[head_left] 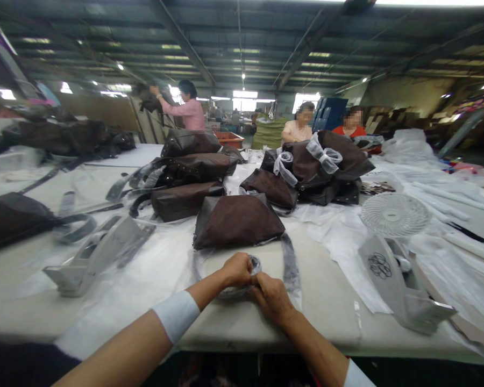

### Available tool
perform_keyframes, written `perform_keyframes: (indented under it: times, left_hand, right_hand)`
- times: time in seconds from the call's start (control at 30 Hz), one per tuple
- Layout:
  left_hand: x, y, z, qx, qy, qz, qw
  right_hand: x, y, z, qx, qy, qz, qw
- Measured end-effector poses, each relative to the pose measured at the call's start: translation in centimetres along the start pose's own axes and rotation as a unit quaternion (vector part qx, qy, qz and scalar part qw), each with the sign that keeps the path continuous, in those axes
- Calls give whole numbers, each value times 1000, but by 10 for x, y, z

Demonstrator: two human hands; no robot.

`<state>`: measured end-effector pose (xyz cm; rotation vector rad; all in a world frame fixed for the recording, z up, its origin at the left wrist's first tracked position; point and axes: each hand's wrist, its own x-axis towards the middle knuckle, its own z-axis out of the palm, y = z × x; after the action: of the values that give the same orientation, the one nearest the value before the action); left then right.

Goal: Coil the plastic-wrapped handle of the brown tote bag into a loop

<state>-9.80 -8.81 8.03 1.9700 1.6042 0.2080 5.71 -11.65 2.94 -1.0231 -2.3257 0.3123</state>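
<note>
A dark brown handbag (240,221) lies on its side on the pale table in front of me. Its strap (291,263), wrapped in clear plastic film, loops from both ends of the bag towards me. My left hand (237,270) and my right hand (271,296) meet at the near part of this loop, fingers closed round the film-wrapped strap. A curl of the plastic shows just above the knuckles. The fingertips are partly hidden, so the exact hold of each is not clear.
More brown bags (187,201) are stacked behind, with another heap (322,166) to the right. Grey tape dispensers stand left (92,258) and right, the right one below a round white fan (395,215). White plastic sheets (347,252) cover parts of the table. Several people work beyond.
</note>
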Motion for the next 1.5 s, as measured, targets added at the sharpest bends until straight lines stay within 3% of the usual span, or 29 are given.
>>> perform_keyframes:
  times: [0.13, 0.23, 0.37, 0.57, 0.67, 0.87, 1.1, 1.23, 1.33, 1.4, 1.5]
  left_hand:
    - [0, 2, -5, -90, -68, -11, 994]
    - [-13, 5, -10, -107, -45, -12, 993]
    - [-46, 8, -13, 63, 64, 62, 994]
    - [-80, 0, 2, 269, 87, 82, 956]
    - [-79, -1, 12, 300, 112, 101, 942]
    - [-71, 8, 18, 272, 97, 61, 955]
    - [-59, 7, 21, 228, 98, 63, 967]
    - [-58, -9, 29, 172, 142, 105, 969]
    - [-71, -33, 41, 105, 253, 182, 944]
    - [-86, -49, 48, 97, 317, 199, 922]
    - [-103, -69, 47, 144, 307, 165, 926]
  right_hand:
    - [3, -5, -5, 33, -47, 79, 995]
    - [10, -11, -16, -44, -117, 88, 988]
    - [23, -13, -29, -127, -191, 76, 970]
    - [36, 5, -43, -72, -233, -13, 970]
    - [39, 15, -50, -48, -246, -37, 967]
    - [47, 23, -62, -36, -272, -62, 960]
    - [44, 0, -66, -154, -254, -58, 953]
    - [43, -7, -57, -181, -269, -53, 944]
    - [46, 1, -53, -157, -273, -59, 947]
    - [47, 8, -53, -147, -274, -62, 948]
    - [48, 14, -55, -141, -277, -64, 948]
